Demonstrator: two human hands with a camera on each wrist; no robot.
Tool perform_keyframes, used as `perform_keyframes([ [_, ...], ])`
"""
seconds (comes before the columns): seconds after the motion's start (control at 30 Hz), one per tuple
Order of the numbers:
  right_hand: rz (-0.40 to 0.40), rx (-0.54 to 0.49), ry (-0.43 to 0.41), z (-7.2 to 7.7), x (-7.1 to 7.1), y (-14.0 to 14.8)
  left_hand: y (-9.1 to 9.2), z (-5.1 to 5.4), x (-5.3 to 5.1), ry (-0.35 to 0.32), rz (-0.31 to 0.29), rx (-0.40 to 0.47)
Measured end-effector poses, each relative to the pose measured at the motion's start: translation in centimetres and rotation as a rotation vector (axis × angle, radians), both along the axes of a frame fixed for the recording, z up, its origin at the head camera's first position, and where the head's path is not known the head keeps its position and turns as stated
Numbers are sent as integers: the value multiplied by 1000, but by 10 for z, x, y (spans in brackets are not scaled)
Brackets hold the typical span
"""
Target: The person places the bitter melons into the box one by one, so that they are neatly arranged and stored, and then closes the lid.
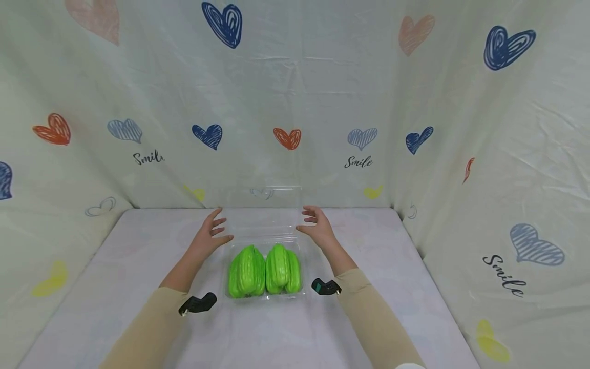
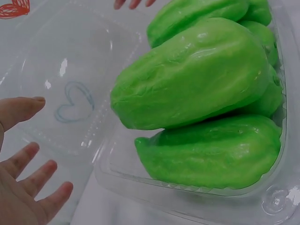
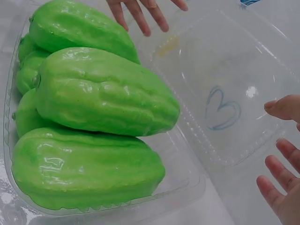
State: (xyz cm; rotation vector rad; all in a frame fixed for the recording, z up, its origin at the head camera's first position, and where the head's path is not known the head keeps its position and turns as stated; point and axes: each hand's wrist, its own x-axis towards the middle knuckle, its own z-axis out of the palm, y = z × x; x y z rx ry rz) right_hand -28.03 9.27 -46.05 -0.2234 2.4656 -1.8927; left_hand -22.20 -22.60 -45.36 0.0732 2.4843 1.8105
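Observation:
Several green, ribbed, pear-shaped fruits [image 1: 247, 271], chayote-like and glossy, lie piled in a clear plastic hinged box [image 2: 206, 190]. Its transparent lid [image 1: 262, 218] stands raised at the back of the box. At the lid's left side is my left hand [image 1: 207, 238], fingers spread and thumb apart. My right hand [image 1: 321, 232] is at the right side in a similar pose. Neither hand grips anything; whether the fingertips touch the lid's edges I cannot tell. In both wrist views the fruits rise above the box rim.
The box stands on a table with a white cover [image 1: 258, 333]. Behind and beside it hangs a pale curtain [image 1: 322, 102] printed with hearts and the word Smile. A small black device [image 1: 198, 303] is on the left wrist, another [image 1: 325, 287] on the right.

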Motion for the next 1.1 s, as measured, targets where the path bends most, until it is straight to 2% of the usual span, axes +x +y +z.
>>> perform_keyframes([
  [0.3,6,-64,62,15,11,1,1,17,13,37,-10,9],
  [0.83,14,-128,84,25,35,5,4,19,40,94,-1,36],
  [0.93,16,-140,96,26,40,6,5,21,46,95,7,41],
  [1.1,8,-105,100,27,50,7,7,25,58,75,15,46],
])
